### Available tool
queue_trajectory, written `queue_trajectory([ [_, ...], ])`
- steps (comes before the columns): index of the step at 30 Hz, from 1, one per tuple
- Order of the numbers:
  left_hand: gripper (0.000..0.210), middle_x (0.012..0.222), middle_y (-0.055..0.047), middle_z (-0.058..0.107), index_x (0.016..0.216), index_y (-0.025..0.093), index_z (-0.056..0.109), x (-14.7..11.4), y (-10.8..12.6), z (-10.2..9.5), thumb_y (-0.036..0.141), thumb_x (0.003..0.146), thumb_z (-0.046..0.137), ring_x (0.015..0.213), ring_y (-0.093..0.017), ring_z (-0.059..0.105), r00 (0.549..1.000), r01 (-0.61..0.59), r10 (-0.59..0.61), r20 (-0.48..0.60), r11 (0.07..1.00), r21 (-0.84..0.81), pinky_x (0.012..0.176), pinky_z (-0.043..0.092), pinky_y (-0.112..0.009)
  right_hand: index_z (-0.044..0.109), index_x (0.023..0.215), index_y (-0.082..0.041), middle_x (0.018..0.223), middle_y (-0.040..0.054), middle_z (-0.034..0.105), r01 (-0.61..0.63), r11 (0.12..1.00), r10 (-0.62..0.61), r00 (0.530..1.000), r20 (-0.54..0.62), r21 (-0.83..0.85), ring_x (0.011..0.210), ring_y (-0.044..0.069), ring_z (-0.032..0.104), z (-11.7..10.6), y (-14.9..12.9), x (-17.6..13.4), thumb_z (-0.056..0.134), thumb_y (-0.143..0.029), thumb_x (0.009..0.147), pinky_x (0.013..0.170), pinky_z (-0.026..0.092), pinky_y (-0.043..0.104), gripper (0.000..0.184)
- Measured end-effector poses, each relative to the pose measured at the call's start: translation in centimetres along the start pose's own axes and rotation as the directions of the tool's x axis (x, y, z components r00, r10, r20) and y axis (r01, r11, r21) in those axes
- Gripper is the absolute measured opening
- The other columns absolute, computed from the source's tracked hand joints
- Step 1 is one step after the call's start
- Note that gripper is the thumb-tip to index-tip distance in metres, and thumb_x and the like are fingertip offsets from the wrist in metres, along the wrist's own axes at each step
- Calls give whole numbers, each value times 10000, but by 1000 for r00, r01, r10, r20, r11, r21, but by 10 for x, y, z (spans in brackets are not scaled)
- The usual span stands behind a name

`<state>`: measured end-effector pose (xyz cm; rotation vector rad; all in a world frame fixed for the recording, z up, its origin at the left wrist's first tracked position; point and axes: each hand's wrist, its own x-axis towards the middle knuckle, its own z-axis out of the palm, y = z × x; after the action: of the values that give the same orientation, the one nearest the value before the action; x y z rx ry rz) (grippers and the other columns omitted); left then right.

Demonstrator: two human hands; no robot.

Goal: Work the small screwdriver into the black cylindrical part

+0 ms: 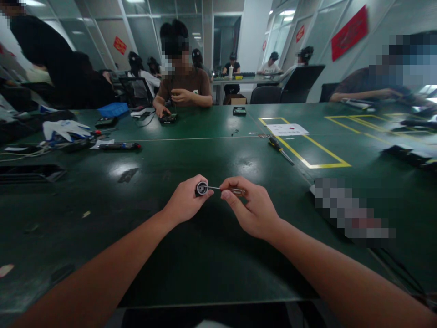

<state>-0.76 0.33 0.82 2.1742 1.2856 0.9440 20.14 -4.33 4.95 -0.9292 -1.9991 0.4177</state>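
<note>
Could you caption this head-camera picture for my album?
Left hand holds a dark cylinder, right hand a thin-shafted tool at its ringed end, over a green table.

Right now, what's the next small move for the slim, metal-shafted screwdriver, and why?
Probably turn the slim, metal-shafted screwdriver more in line with the black cylinder with a silver-ringed open end. The left hand holds that end exposed, while the right hand brings the shaft in from the side. Tip contact is too small to tell.
</note>
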Motion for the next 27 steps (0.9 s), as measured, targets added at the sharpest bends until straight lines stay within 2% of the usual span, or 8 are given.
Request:
queue_trajectory([
  [27, 190, 785, 21, 611, 898, 198, 590, 0, 2, -1, 376, 905, 657, 716, -148, 558, 1000, 13, -13, 12, 1000, -4, 653, 387, -278, 638, 1005, -198, 858, 18, 699, -25, 1000, 25, 1000, 11, 2, 732, 148, 650, 0, -1, 0, 566, -260, 994, 675, 474, 271, 95],
])
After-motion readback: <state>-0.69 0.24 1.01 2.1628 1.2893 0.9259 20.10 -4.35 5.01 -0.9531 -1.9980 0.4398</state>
